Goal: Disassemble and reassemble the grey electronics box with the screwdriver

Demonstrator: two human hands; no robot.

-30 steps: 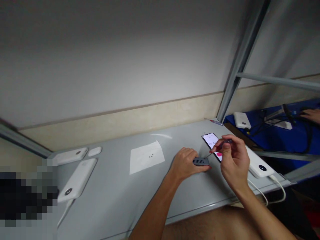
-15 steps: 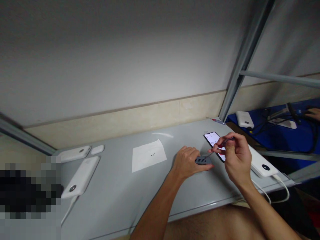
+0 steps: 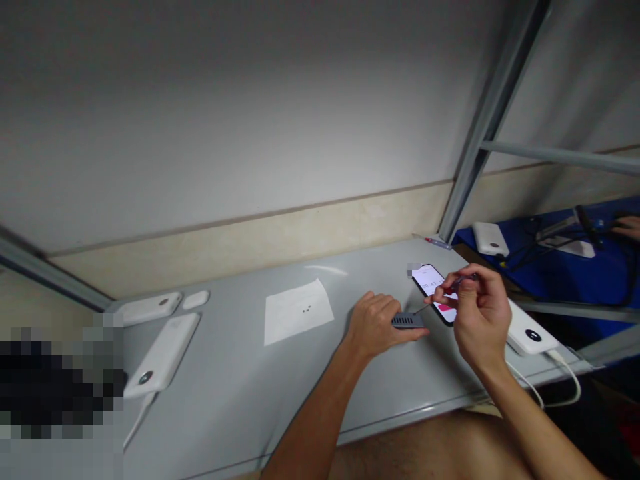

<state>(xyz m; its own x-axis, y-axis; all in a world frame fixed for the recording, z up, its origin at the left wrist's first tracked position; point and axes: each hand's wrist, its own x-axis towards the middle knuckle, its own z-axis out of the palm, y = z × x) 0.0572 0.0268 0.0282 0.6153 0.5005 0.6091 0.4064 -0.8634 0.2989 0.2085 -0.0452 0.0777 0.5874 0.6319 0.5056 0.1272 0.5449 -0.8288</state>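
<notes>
My left hand (image 3: 371,324) grips the grey case (image 3: 411,321). My right hand (image 3: 479,323) pinches the screwdriver (image 3: 423,309), tip apparently touching it!

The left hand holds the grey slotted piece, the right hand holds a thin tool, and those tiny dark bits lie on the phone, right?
Not quite: the head view shows the tiny dark bits on the white paper, not the phone. The left hand holds the grey slotted piece, and the right hand a thin tool.
</notes>
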